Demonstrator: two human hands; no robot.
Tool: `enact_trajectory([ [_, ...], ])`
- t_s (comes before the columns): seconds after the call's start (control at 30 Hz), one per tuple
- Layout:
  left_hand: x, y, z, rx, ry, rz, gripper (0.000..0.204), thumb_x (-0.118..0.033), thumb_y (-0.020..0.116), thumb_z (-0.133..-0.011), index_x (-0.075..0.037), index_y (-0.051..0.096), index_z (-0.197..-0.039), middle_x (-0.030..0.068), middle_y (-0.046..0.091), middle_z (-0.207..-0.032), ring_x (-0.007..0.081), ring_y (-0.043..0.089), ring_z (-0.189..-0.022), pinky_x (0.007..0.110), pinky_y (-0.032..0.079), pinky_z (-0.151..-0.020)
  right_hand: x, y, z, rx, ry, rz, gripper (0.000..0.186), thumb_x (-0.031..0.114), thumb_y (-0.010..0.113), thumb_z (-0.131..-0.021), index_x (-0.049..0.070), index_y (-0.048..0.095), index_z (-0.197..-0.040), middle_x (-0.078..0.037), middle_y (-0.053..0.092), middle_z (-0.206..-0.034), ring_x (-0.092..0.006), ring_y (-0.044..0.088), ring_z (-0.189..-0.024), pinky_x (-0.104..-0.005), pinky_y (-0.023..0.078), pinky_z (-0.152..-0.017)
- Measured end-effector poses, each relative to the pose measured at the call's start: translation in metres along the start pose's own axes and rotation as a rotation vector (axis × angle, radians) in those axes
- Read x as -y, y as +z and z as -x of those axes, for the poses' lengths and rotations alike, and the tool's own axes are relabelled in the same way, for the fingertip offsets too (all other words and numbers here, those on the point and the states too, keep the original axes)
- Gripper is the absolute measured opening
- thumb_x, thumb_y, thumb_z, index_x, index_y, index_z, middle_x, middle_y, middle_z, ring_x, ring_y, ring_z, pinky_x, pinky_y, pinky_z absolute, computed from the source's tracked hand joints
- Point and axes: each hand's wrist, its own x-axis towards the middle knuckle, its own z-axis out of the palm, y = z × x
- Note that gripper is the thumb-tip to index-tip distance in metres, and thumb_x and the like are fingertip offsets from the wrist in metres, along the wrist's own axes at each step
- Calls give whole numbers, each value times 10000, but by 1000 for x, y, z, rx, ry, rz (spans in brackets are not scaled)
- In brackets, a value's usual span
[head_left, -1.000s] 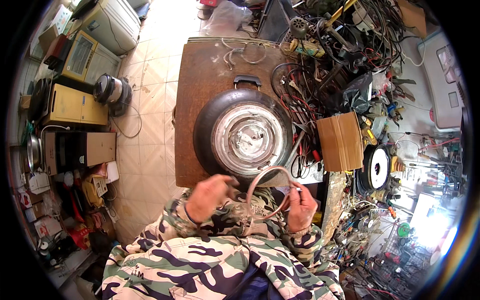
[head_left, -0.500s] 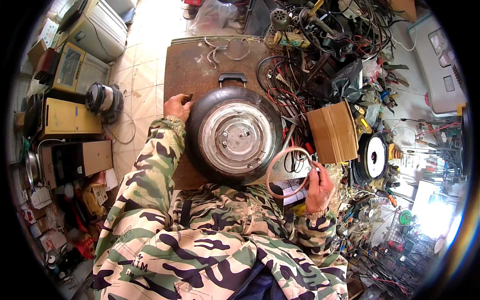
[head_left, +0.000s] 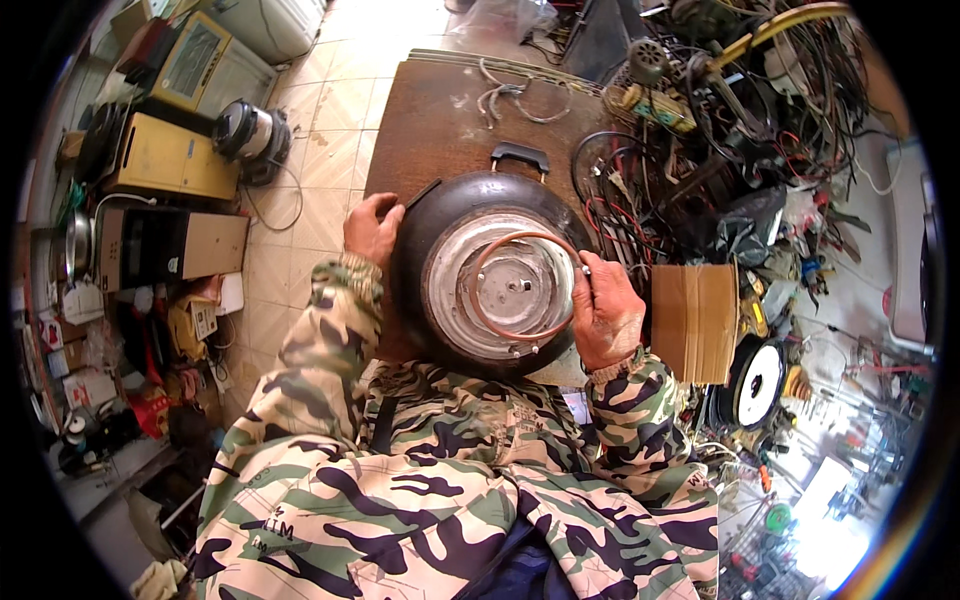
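The right hand [head_left: 606, 305] pinches a thin copper-coloured ring [head_left: 473, 288] between thumb and fingers, over the pale, concentric-ridged metal disc [head_left: 447, 309] on the round black pan [head_left: 412, 275]; whether the ring touches the disc cannot be told. The left hand [head_left: 372, 232], its fingers curled, is at the brown wooden tabletop [head_left: 430, 120] beside a narrow dark strip [head_left: 425, 192], its grip on that unclear.

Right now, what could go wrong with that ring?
The right hand pinches the reddish ring at one side only, so it might slip and drop onto the pale metal disc. The tangled wires beside the black pan might also snag the right sleeve.
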Motion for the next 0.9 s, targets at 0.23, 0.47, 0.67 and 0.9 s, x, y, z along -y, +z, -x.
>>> enact_trajectory([
  [0.23,-57,-18,123,-89,69,357,251,-137,743,-977,-7,740,-1192,150,731,-1207,248,732,-1008,350,592,-861,-2,26,-5,73,-72,61,299,84,696,-974,32,674,-1268,-175,665,-996,-405,695,-838,-466,570,-707],
  [0.47,-116,-12,140,-81,257,98,269,15,726,-864,-60,766,-1119,170,684,-1241,348,650,-1167,423,532,-998,-40,6,11,-79,189,-141,228,70,651,-1006,-30,706,-1204,-160,723,-951,-273,698,-791,-375,567,-725],
  [0.67,-131,4,140,-98,243,-136,189,-84,815,-826,-74,789,-1013,126,695,-1014,337,683,-985,434,566,-856,-69,-11,48,-72,555,-422,286,170,605,-1081,-59,698,-1225,-26,668,-830,-73,581,-671,-259,486,-597],
  [0.9,-148,9,132,-125,246,-310,204,-123,853,-817,-78,794,-1008,108,712,-931,324,709,-886,425,579,-784,-73,-5,55,-45,571,-533,330,223,611,-1097,-57,685,-1255,-21,653,-807,-71,568,-657,-256,467,-582],
])
